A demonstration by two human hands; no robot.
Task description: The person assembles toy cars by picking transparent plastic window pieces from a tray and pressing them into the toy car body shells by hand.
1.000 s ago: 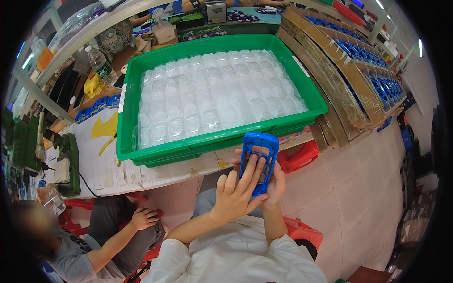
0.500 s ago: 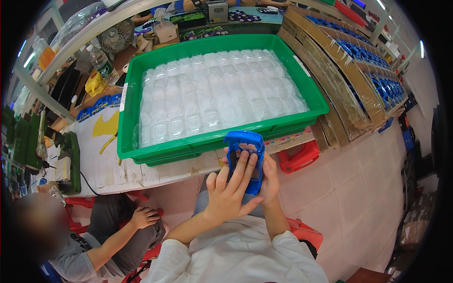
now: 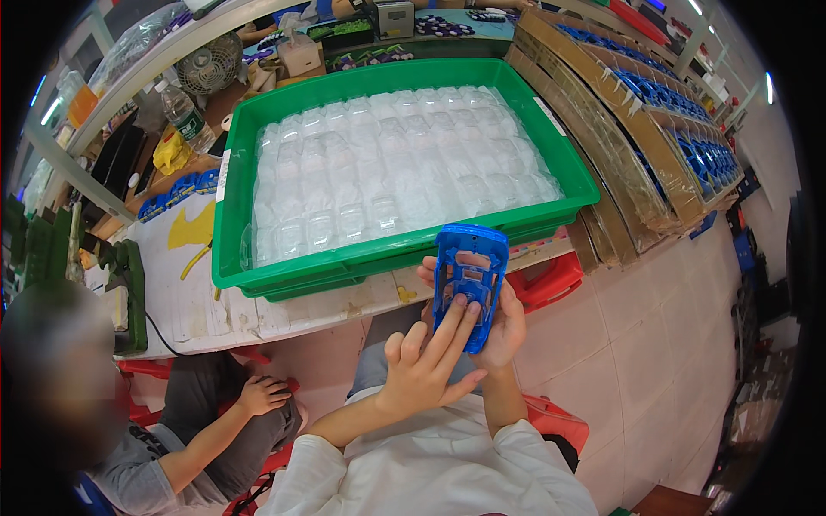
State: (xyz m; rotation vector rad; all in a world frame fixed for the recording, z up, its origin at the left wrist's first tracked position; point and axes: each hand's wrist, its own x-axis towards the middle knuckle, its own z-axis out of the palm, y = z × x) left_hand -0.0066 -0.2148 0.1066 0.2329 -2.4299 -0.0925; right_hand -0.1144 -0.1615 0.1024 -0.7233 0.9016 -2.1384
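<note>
Shell (image 3: 471, 285) moved rt — nr tray rim (image 3: 404, 254), R fingers (image 3: 427, 272) clamping it, L fingers (image 3: 448, 326) apart

The blue shell (image 3: 472, 286) and green tray (image 3: 370, 260) look smooth, glossy plastic.

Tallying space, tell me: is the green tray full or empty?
Full, at least across its floor: clear, whitish plastic pieces lie nearly wall to wall in the green tray. How deep, I cannot tell.
</note>
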